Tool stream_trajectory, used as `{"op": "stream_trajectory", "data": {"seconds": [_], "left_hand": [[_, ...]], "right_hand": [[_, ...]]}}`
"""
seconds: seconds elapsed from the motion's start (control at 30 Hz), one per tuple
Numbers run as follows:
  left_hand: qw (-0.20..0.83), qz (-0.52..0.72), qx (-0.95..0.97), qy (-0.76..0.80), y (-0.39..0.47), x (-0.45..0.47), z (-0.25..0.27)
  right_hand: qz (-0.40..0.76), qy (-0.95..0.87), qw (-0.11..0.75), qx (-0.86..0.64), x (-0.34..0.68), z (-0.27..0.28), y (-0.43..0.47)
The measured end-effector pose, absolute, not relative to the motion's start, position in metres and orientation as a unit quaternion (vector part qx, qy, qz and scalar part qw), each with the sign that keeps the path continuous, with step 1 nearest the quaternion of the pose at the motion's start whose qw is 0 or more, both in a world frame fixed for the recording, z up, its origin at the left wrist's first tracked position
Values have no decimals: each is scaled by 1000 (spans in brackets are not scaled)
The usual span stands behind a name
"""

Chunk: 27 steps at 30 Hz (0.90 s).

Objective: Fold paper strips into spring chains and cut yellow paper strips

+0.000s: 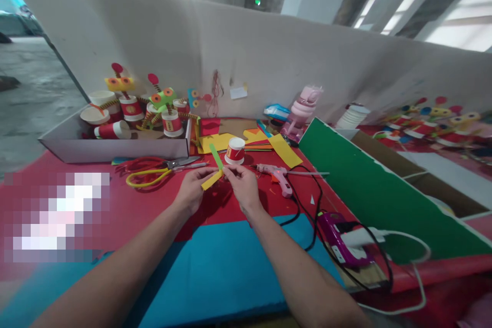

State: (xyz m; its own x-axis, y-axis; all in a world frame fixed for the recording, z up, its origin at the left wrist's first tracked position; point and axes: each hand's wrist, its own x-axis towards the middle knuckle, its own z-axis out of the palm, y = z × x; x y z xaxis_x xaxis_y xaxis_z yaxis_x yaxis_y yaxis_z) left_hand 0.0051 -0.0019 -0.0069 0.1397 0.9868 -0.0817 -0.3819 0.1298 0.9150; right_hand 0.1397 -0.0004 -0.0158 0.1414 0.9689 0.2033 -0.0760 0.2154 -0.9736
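Two paper strips, a yellow one (211, 180) and a green one (216, 156), meet at an angle between my hands. My left hand (193, 188) is closed on the yellow strip. With thumb and fingers pinched, my right hand (241, 184) grips the strips where they join. Just beyond my fingers a red and white paper cup (234, 150) stands upside down. To the right of my right hand lies a pink hot glue gun (277, 174) with a glue stick out of its back. Scissors with yellow handles (151, 178) lie left of my left hand.
A white box (115, 148) at the left holds several cup figures. Yellow paper pieces (286, 149) lie at the back. A green board (369, 189) borders the right side. A purple power strip (344, 241) and cables lie at right. Blue sheet (223, 261) in front.
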Motion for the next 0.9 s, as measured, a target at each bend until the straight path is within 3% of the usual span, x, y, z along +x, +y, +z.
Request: {"op": "stream_trajectory", "data": {"seconds": [0.3,0.73,0.9], "left_hand": [[568,520,503,392,-10,13,-5],[545,560,464,418,-1,3,-9],[556,562,454,410,-1,6,-11]], "right_hand": [[465,-423,646,-434,134,-16,-2],[563,-422,566,-429,140,-14,-1],[534,-439,580,-431,139,-15,-1]]}}
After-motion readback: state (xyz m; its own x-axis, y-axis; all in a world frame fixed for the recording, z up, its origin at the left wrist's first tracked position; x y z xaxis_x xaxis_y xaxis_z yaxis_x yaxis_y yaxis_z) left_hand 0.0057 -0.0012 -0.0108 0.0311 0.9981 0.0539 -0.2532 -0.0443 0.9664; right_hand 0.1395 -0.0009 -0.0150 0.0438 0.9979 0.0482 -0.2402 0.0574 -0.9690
